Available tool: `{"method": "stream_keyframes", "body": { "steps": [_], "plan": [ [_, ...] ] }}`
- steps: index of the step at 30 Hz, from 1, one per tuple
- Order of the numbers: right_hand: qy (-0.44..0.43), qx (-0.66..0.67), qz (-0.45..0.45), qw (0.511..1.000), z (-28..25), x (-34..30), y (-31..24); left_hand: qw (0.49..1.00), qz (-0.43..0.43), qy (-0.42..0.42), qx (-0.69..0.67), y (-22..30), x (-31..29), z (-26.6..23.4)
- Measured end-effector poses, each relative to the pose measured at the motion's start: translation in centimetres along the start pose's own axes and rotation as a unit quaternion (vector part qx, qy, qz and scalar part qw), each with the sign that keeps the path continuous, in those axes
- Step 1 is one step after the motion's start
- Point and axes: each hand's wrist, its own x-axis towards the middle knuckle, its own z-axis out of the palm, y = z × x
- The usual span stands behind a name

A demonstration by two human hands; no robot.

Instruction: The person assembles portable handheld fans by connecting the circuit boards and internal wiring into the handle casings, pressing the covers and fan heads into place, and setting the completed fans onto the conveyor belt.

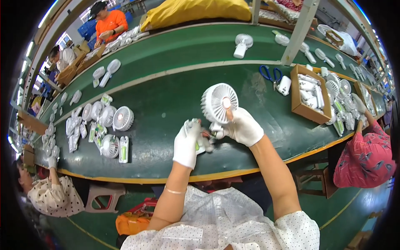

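My right hand (246,128), in a white glove with bare fingertips, grips a white handheld fan (213,104) at the base of its round head. The fan head is upright above the green table. My left hand (186,143), gloved too, closes around a white handle piece (202,146) with a bit of green on it, just below the fan. Wires and small parts show between the two hands, too small and blurred to make out. To the left lies a pile of white fan heads (107,116) and handle parts with green pieces.
Blue-handled scissors (271,74) lie at the right, beside a cardboard box (298,98) of white parts. More fans (341,98) are heaped beyond it. Fans (243,45) lie along the far belt (183,48). Co-workers sit left and right; another person (110,26) in orange stands across.
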Motion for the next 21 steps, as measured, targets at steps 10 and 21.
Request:
{"method": "stream_keyframes", "body": {
  "steps": [10, 21],
  "plan": [
    [0.120, -0.194, -0.106, 0.968, 0.6, 0.5, 2.6, 0.996, -0.046, -0.052, 0.062, -0.1, -1.2, 0.7],
    [0.134, -0.302, 0.010, 0.944, 1.2, 0.7, 3.2, 0.994, -0.062, -0.038, 0.079, 0.2, -2.5, 0.7]
  ]
}}
